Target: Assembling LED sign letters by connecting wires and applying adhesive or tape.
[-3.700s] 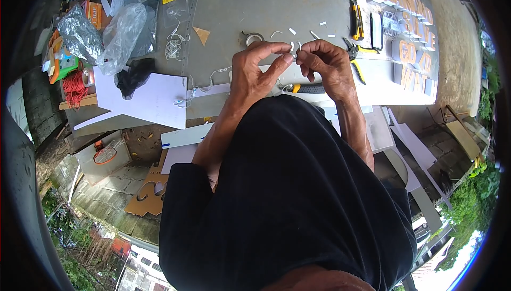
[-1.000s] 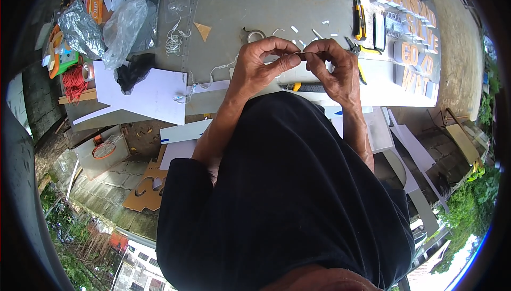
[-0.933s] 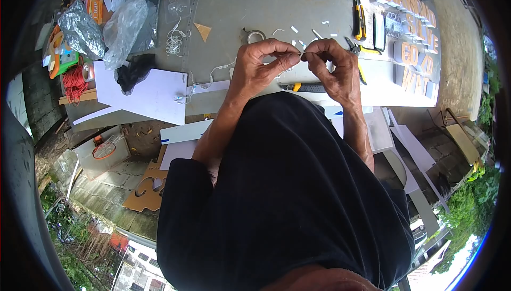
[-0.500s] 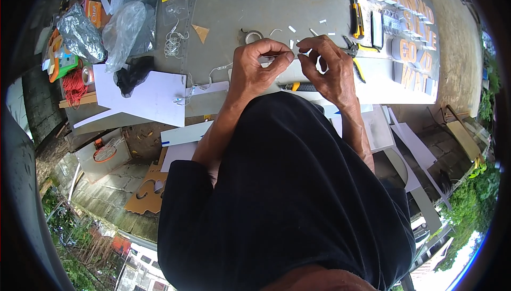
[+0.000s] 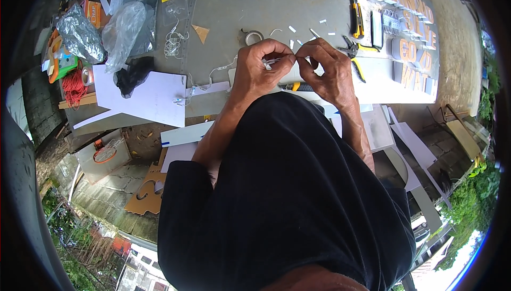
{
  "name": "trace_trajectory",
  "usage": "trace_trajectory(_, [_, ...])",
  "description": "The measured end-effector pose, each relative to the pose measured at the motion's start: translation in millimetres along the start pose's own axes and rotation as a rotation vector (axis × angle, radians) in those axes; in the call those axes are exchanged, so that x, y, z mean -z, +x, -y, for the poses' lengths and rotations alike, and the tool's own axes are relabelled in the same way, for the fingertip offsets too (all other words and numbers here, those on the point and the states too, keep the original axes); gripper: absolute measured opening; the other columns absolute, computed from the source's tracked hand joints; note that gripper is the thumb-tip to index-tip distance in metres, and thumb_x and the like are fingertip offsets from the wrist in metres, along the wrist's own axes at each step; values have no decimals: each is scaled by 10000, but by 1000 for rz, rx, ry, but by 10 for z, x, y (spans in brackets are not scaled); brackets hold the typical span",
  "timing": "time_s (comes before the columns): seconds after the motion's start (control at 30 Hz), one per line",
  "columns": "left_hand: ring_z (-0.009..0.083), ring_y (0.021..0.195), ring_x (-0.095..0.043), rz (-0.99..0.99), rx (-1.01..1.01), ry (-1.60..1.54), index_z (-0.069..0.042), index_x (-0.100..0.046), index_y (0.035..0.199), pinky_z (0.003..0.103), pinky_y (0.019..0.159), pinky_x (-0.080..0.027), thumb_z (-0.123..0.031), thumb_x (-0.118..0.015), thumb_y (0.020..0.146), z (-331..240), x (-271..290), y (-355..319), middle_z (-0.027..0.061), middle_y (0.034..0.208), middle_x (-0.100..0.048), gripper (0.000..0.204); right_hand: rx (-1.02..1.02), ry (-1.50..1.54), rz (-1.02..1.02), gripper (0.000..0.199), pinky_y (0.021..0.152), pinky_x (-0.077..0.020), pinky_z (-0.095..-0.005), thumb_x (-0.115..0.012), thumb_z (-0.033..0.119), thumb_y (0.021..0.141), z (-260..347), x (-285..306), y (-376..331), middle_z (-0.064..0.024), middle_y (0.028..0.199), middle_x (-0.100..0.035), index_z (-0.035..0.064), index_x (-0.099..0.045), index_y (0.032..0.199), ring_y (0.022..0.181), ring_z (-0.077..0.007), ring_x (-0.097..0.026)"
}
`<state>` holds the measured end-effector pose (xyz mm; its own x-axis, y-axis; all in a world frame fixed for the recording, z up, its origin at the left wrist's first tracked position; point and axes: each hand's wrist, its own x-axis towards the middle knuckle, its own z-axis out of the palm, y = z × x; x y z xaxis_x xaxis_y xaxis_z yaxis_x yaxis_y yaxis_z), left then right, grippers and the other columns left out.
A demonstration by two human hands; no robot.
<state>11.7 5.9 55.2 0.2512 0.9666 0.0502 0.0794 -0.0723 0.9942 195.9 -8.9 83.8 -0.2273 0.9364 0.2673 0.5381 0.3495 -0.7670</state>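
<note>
My left hand (image 5: 258, 70) is closed in a pinch, a thin white wire showing inside its curled fingers. A white wire with small light modules (image 5: 215, 71) runs across the table toward that hand. Thumb and forefinger of my right hand (image 5: 331, 72) are pressed together, their tips meeting the left fingertips. Whatever the right fingers hold is too small to make out. Just beyond the left hand lies a roll of tape (image 5: 247, 37). A tool with yellow and black parts (image 5: 303, 86) lies partly hidden below the hands. Wire strippers with yellow-black handles (image 5: 359, 70) rest beside my right hand.
A yellow-black utility knife (image 5: 355, 19) lies on the grey table (image 5: 229, 9). Raised block letters (image 5: 407, 50) stand at right. Plastic bags (image 5: 123, 30), red wire (image 5: 75, 85) and white sheets (image 5: 154, 91) crowd the left. Small white scraps lie beyond the hands.
My right hand's fingers have come left and closed, so their tips now touch those of the left hand. The left hand has shifted only slightly.
</note>
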Motion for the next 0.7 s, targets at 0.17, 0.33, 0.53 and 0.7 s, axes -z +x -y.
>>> trace_trajectory(0.17, [27, 655, -536, 14, 57, -29, 6, -659, 875, 204, 580, -422, -12, -674, 863, -169, -57, -77, 0, 762, -653, 27, 41, -19, -45, 188, 600, -559, -354, -701, -56, 717, 105, 16, -36, -82, 847, -671, 28, -654, 878, 698, -242, -686])
trace_trajectory(0.33, [4, 638, -491, -11, -4, -88, 1, -637, 858, 189, 538, -369, -3, -659, 860, -181, -91, -150, -22, 745, -622, 22, 110, -86, -115, 188, 601, -552, -355, -702, -58, 702, 255, -14, -56, -82, 820, -659, 27, -644, 859, 689, -256, -675])
trace_trajectory(0.53, [15, 649, -461, -83, 46, -79, -2, -643, 862, 193, 557, -367, -4, -670, 879, -211, -113, -217, -27, 761, -588, 32, -337, -138, -633, 53, 630, -559, -313, -693, 21, 825, -329, 380, 83, -105, 760, -710, 5, -675, 872, 668, -165, -692])
trace_trajectory(0.7, [14, 666, -506, -30, 218, -395, -4, -679, 894, 176, 577, -393, -65, -703, 888, -116, -5, -138, -29, 736, -602, 66, -448, -389, -223, 94, 640, -563, -313, -641, 87, 923, -608, 651, -82, -94, 867, -743, 15, -701, 921, 700, -174, -707])
